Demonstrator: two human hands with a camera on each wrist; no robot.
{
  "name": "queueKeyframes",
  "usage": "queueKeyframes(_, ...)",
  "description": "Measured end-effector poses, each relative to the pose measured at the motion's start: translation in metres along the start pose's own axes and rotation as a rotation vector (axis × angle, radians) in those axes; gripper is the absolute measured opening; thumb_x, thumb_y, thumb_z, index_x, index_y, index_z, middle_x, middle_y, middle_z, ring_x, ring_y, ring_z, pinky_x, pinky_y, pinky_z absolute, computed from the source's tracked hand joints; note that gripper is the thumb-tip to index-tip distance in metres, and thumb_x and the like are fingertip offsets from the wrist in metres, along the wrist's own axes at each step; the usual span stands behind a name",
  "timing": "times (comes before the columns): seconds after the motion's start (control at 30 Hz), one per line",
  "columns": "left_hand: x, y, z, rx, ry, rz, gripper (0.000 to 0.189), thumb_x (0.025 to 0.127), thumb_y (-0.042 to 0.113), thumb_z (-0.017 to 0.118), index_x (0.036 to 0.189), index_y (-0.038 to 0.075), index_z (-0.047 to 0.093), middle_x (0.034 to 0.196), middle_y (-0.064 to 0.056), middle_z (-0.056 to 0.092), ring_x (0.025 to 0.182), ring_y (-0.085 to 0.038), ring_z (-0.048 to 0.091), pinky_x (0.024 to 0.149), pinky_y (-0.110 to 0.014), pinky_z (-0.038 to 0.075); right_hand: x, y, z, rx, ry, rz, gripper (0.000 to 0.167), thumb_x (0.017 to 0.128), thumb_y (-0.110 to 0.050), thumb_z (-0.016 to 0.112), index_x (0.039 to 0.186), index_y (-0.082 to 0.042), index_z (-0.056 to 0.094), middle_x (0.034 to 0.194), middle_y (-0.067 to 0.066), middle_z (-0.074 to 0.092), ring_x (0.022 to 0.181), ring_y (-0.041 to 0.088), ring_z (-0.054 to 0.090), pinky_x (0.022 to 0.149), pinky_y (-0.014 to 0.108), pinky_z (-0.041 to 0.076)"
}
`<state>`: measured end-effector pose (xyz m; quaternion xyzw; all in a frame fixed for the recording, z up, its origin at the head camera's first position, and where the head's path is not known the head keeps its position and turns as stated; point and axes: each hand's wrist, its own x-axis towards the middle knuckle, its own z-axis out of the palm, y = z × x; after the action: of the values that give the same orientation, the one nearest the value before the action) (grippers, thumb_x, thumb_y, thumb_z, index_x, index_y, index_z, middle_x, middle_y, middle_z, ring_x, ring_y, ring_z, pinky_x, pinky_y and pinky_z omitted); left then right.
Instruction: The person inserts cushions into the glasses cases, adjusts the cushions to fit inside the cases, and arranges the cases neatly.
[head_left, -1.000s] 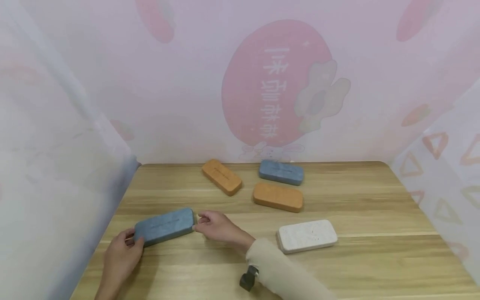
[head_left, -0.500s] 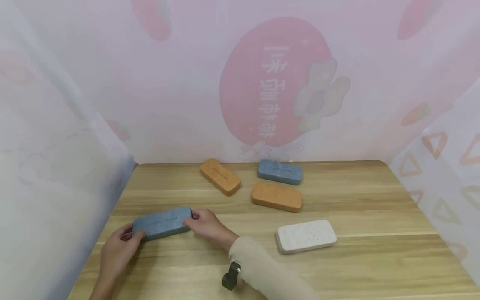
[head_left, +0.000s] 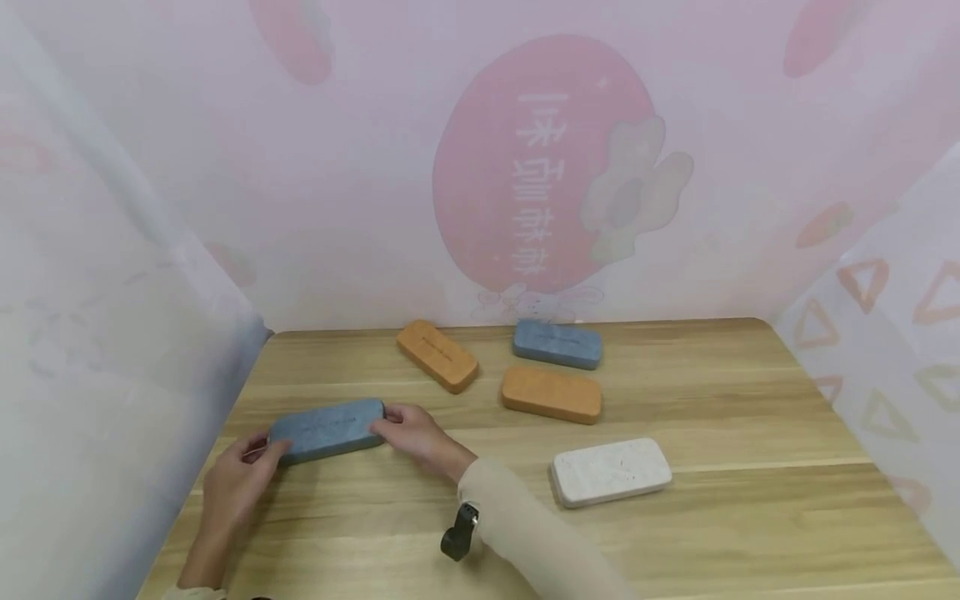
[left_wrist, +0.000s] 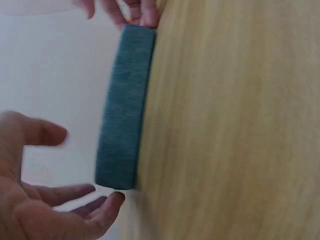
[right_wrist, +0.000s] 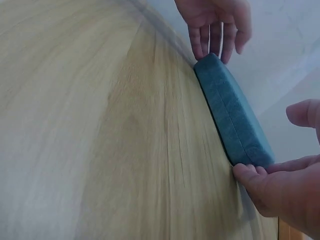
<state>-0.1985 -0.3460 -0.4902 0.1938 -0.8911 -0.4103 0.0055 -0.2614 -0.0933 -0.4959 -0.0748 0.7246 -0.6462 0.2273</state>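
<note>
A blue glasses case (head_left: 327,429) is between my two hands at the left of the wooden table, its printed top facing up in the head view. My left hand (head_left: 236,483) has its fingertips against the left end, and its thumb stands off the case in the left wrist view. At the opposite end, the fingers of my right hand (head_left: 415,435) touch the case, low and close to the tabletop. The right wrist view shows the right thumb (right_wrist: 302,113) raised apart from the blue case (right_wrist: 232,112).
Behind lie an orange glasses case (head_left: 438,357), a second orange case (head_left: 551,394) and another blue case (head_left: 557,344) near the table's back edge. A white case (head_left: 612,472) sits right of my right forearm. Printed cloth walls (head_left: 360,167) enclose the wooden table (head_left: 720,417).
My right hand has come from just off the blue case's right end to touching it. The case, with both hands at its ends, has shifted slightly away from me.
</note>
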Motion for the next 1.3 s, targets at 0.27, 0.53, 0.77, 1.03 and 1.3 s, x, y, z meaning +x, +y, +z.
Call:
queueKeyframes(0.27,-0.028,0.008,-0.004,0.059,0.044,0.035,0.051,0.1,0.036,0.058,0.136,0.001,0.06,0.133,-0.02,0.065,0.091,0.002,0.058,0.069,-0.008,0.042,-0.029,0.004,-0.026,-0.099,0.05,0.015,0.055,0.097,-0.031,0.065,0.143,-0.004,0.054,0.14,0.008,0.06,0.13,0.024,0.057,0.111,0.043,0.047)
queueKeyframes(0.53,-0.072,0.045,0.043,-0.178,-0.029,0.093,0.057,0.099,0.047,0.062,0.141,0.009,0.058,0.137,-0.014,0.065,0.092,0.021,0.054,0.081,0.0,0.043,-0.071,0.008,-0.064,-0.175,0.098,-0.043,0.052,0.1,-0.036,0.062,0.142,-0.005,0.057,0.126,0.004,0.066,0.118,0.02,0.062,0.101,0.042,0.052)
queueKeyframes(0.77,-0.092,0.07,0.079,-0.26,-0.124,0.216,0.044,0.1,0.028,0.065,0.136,0.002,0.062,0.131,-0.016,0.068,0.107,-0.006,0.068,0.088,-0.009,0.05,-0.097,0.021,-0.082,-0.156,0.091,-0.058,0.048,0.098,-0.025,0.064,0.139,-0.002,0.057,0.118,0.005,0.068,0.112,0.02,0.064,0.096,0.037,0.053)
queueKeyframes(1.03,-0.102,0.096,0.124,-0.337,-0.24,0.336,0.035,0.091,0.009,0.073,0.122,-0.004,0.068,0.115,-0.017,0.073,0.099,-0.019,0.072,0.086,-0.021,0.058,-0.131,0.033,-0.116,-0.135,0.109,-0.092,0.049,0.099,-0.023,0.064,0.139,0.003,0.055,0.123,0.015,0.067,0.114,0.023,0.065,0.094,0.029,0.053)
queueKeyframes(1.3,-0.106,0.124,0.157,-0.326,-0.503,0.417,0.042,0.094,0.02,0.069,0.126,-0.006,0.063,0.119,-0.019,0.07,0.107,-0.025,0.069,0.091,-0.029,0.058,-0.165,0.03,-0.17,-0.065,0.25,-0.063,0.05,0.099,-0.02,0.064,0.141,0.004,0.052,0.129,0.022,0.064,0.117,0.021,0.063,0.094,0.016,0.05)
